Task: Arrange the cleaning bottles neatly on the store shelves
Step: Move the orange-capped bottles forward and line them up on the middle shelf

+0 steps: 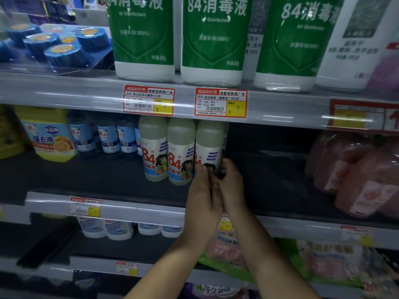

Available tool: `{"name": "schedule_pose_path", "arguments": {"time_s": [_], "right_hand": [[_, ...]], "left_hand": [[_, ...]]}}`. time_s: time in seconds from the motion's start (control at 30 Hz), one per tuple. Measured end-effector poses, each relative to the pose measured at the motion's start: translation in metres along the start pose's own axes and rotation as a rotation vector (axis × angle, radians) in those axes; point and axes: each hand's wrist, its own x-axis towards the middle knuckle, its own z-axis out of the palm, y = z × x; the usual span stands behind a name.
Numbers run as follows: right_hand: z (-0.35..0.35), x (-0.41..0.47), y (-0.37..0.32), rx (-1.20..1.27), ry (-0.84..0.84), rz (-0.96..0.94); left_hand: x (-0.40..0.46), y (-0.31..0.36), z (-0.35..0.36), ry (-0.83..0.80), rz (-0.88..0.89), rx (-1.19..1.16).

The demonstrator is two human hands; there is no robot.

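Observation:
Three pale "84" disinfectant bottles stand in a row on the middle shelf (108,178). The rightmost bottle (209,145) is held low down by both hands: my left hand (201,197) wraps its front and left side, my right hand (232,182) grips its right side. The two bottles to its left (181,149) (152,147) stand upright, touching each other. The held bottle's base is hidden behind my fingers.
Dark blue bottles (108,134) and a yellow-capped detergent jug (49,137) stand left of the row. Pink bottles (356,173) fill the right end. Big green "84" bottles (212,39) line the upper shelf. Between the held bottle and the pink ones the shelf is dark and bare.

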Motion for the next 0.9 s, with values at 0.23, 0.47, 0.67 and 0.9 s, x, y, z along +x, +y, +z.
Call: {"name": "schedule_pose_path", "arguments": {"time_s": [0.23,0.47,0.67,0.9], "right_hand": [[0.0,-0.002,-0.001,0.033,-0.007,0.004],[-0.002,-0.001,0.003,0.043,-0.005,0.004],[-0.004,-0.004,0.002,-0.007,-0.023,-0.023],[-0.002,-0.007,-0.004,-0.106,0.023,-0.075]], "left_hand": [[-0.002,-0.003,-0.003,0.02,0.024,0.012],[0.001,-0.005,0.0,-0.008,0.009,0.017],[-0.003,-0.003,-0.003,0.003,0.047,0.054],[0.004,-0.006,-0.022,-0.012,0.107,0.164]]}}
